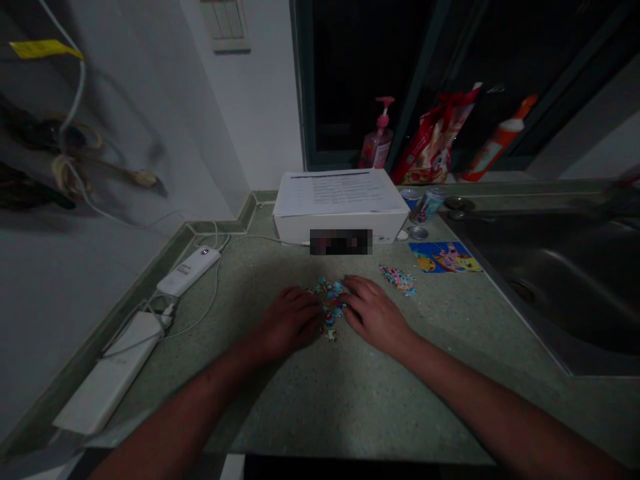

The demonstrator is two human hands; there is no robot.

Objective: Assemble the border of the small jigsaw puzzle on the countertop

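Note:
A loose heap of small colourful jigsaw puzzle pieces (331, 291) lies on the green countertop, between my two hands. My left hand (291, 319) rests palm down at the heap's left side, its slightly curved fingers reaching the pieces. From the right, my right hand (374, 312) lies palm down with its fingers apart, the tips touching the heap's edge. Neither hand visibly holds a piece, though what is under the fingers is hidden. Beyond my right hand is a second, smaller pile of mostly pink and blue pieces (399, 279). A bright cartoon picture card (445, 257) lies farther right.
Behind the heap stands a white box (345, 193) with a printed sheet on top. A power bank (189, 270), a white power strip (113, 373) and cables lie left. Cans (428, 205) stand near the steel sink (550, 280). A pink pump bottle (376, 143) is by the window.

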